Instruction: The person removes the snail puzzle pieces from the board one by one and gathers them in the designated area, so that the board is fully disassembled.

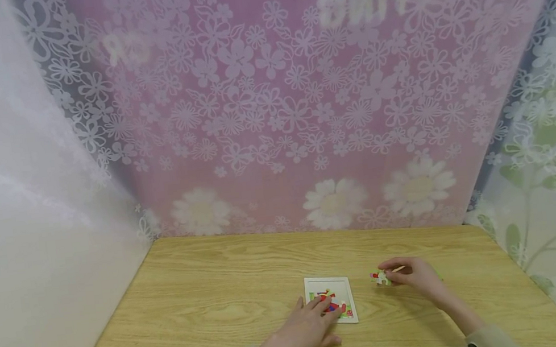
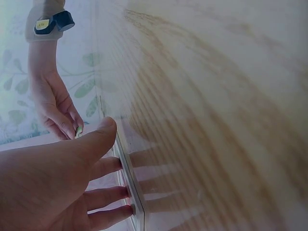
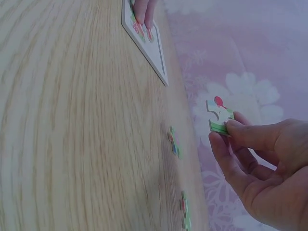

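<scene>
A white-framed puzzle tray (image 1: 353, 302) lies on the table, its lower part filled with colourful pieces and its upper part bare white. Spread fingers of my left hand (image 1: 303, 331) rest on the pieces; in the left wrist view the left hand (image 2: 53, 178) has its fingertips at the tray's edge. To the right of the tray, my right hand (image 1: 416, 278) pinches a puzzle piece (image 1: 381, 277) between thumb and fingers, above the table. The right wrist view shows this piece (image 3: 221, 115), green and white with a red spot, in the right hand (image 3: 269, 163).
Two loose pieces, one (image 3: 174, 142) nearer the tray and another (image 3: 186, 211) farther off, lie on the wooden table (image 1: 208, 284) in the right wrist view. Behind the table hangs a pink flowered curtain (image 1: 261, 112), with pale sheets at both sides.
</scene>
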A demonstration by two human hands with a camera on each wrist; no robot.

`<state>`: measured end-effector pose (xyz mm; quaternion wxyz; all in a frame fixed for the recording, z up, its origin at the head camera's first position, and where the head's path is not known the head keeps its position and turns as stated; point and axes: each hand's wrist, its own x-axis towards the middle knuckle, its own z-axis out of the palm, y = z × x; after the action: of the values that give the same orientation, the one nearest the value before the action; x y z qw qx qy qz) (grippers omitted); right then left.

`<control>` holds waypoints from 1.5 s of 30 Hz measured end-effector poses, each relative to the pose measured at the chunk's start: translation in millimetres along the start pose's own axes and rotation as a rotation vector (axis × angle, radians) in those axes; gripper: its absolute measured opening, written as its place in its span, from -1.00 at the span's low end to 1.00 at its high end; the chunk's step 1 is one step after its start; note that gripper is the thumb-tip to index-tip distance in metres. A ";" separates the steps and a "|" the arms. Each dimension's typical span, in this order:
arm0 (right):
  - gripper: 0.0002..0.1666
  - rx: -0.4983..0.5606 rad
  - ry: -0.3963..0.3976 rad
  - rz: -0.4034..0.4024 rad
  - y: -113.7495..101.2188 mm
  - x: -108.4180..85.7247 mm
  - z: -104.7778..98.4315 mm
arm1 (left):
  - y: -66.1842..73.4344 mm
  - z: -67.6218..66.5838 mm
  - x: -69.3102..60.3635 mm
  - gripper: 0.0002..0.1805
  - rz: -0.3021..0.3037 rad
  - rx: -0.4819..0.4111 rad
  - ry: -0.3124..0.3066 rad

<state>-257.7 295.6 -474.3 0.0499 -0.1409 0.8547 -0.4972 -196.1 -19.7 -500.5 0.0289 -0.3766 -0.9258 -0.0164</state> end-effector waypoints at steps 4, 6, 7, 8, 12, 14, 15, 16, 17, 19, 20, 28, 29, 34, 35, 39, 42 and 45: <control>-0.59 -0.003 0.019 0.010 4.8 -3.9 -8.7 | -0.5 0.3 0.9 -0.30 0.001 -0.008 -0.001; -0.58 -0.006 0.031 0.023 7.6 -5.9 -13.3 | -0.7 0.3 1.2 -0.30 0.000 -0.012 -0.004; -0.58 -0.006 0.033 0.031 8.8 -7.0 -15.7 | -0.7 0.4 1.3 -0.30 -0.001 -0.013 -0.003; -0.57 -0.008 0.032 0.037 10.2 -8.1 -18.1 | -0.8 0.7 1.6 -0.30 -0.002 -0.013 -0.001; -0.55 -0.011 0.032 0.050 14.9 -13.0 -28.2 | -0.3 1.1 2.4 -0.31 -0.005 -0.009 0.003; -0.54 -0.019 0.038 0.056 16.9 -15.4 -33.4 | -0.7 1.8 3.2 -0.31 -0.006 -0.006 0.006; -0.54 -0.021 0.045 0.060 17.9 -16.4 -35.9 | -0.9 2.2 3.5 -0.31 -0.006 -0.005 0.006; -0.53 -0.028 0.049 0.062 19.1 -17.8 -38.5 | -0.6 2.5 3.5 -0.30 -0.005 -0.003 0.007; -0.53 -0.033 0.051 0.066 20.2 -19.2 -41.2 | -0.3 2.7 3.5 -0.30 -0.005 0.000 0.008; -0.52 -0.047 0.056 0.073 23.1 -21.9 -46.3 | 0.5 2.9 3.4 -0.31 -0.005 0.002 0.009; -0.51 -0.052 0.057 0.080 24.6 -23.2 -48.9 | 0.9 2.9 3.2 -0.31 -0.006 0.000 0.008; -0.48 -0.067 0.049 0.101 37.7 -35.0 -68.2 | 3.9 2.6 2.5 -0.31 -0.016 -0.014 -0.003; -0.48 -0.076 0.049 0.106 39.6 -36.7 -70.1 | 4.3 3.0 2.7 -0.31 -0.016 -0.014 -0.003; -0.52 -0.134 0.061 0.127 50.3 -43.6 -78.7 | 4.4 4.3 2.7 -0.32 -0.019 -0.011 -0.004; -0.52 -0.147 0.059 0.127 52.8 -44.4 -80.6 | 4.3 4.7 2.6 -0.32 -0.017 -0.008 -0.002; -0.56 -0.176 0.057 0.131 61.2 -47.0 -86.3 | 4.5 4.8 2.4 -0.31 -0.016 -0.007 0.004; -0.59 -0.203 0.047 0.141 63.7 -49.0 -89.2 | 5.2 2.9 2.5 -0.31 -0.018 -0.009 -0.002; -0.61 -0.231 0.023 0.151 64.4 -51.2 -91.2 | 6.0 0.7 2.4 -0.31 -0.021 -0.008 -0.014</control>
<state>-241.6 416.7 -487.1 0.0609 -0.0751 0.9148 -0.3921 -193.7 -13.7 -501.0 0.0206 -0.3669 -0.9299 -0.0179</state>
